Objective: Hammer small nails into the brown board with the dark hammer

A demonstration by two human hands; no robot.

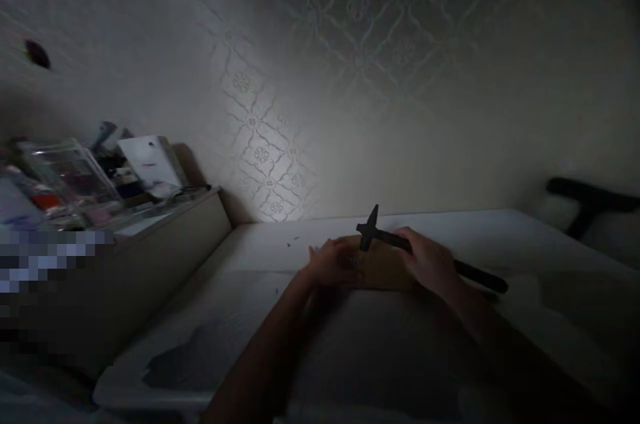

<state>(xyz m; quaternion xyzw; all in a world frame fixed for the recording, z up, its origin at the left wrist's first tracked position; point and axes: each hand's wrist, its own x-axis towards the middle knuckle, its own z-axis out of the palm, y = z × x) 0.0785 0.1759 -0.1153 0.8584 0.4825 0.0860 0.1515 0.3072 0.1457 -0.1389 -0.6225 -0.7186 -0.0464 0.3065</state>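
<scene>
My right hand [429, 263] grips the dark handle of a hammer [371, 229], whose head hangs just above a small brown wooden board [385, 271] lying on a white table [250, 317]. My left hand [331, 263] rests on the board's left end, fingers curled near a small pale object below the hammer head; what that object is cannot be told in the dim light.
A low shelf [165, 237] on the left carries clear plastic boxes [70, 174] and white cards [150, 161]. Patterned wallpaper [260, 144] rises behind the table. A dark chair arm [590, 201] shows at the far right. A few tiny specks [293, 241] lie on the table.
</scene>
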